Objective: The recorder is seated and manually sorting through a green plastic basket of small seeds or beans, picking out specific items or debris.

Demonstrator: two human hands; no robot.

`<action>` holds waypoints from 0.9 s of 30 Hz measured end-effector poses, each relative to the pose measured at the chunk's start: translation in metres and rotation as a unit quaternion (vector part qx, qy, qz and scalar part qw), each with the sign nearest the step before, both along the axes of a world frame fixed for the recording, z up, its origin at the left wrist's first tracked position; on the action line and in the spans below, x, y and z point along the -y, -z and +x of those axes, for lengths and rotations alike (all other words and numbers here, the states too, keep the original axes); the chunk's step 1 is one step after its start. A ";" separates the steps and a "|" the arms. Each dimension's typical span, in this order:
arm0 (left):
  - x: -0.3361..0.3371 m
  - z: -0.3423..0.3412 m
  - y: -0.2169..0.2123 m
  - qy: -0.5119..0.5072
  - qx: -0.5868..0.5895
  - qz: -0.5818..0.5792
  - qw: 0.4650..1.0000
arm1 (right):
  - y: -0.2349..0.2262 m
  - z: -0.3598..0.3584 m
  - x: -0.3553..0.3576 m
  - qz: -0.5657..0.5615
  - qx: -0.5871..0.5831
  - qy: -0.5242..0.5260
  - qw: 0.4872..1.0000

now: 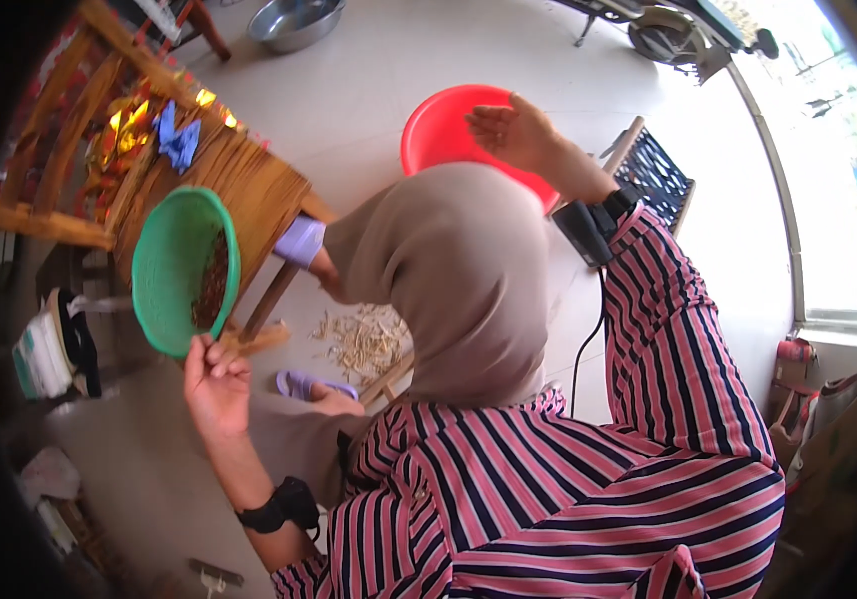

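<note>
My left hand [217,389] pinches the near rim of a green plastic basin [171,270]. The basin tilts beside the wooden seat, with small reddish-brown pieces, like beans, gathered along its right side. Out to the right, my right hand [518,133] is raised with fingers stretched and nothing in it. Behind that hand, a wide red basin [438,130] stands on the floor, its inside partly hidden by the hand and by my beige-clad knee [458,270]. Pale dry husks or pods [364,339] lie scattered on the floor near my purple slipper [299,384].
A wooden chair [229,180] at the left carries a crumpled blue glove or cloth [179,137] and shiny red-and-gold wrappers [124,130]. Farther off are a metal basin [294,25], a black woven stool [653,175] and a scooter wheel [666,38]. Bags [828,419] stand at the right wall.
</note>
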State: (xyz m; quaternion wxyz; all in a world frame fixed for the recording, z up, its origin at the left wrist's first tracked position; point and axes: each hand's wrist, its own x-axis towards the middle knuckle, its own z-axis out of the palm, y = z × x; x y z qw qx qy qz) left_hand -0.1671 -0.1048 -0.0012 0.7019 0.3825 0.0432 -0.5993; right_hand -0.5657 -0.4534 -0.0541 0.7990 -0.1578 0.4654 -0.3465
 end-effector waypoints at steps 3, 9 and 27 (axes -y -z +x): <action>-0.027 0.001 0.023 0.021 -0.058 0.019 0.998 | 0.026 0.005 -0.010 -0.047 -0.104 -0.113 0.987; -0.042 0.012 0.050 -0.100 0.031 0.131 0.986 | -0.050 0.037 -0.120 -0.322 -0.285 -0.134 0.893; -0.006 0.031 0.065 -0.055 0.216 0.039 0.974 | -0.154 0.116 -0.111 -0.420 -0.178 -0.245 0.856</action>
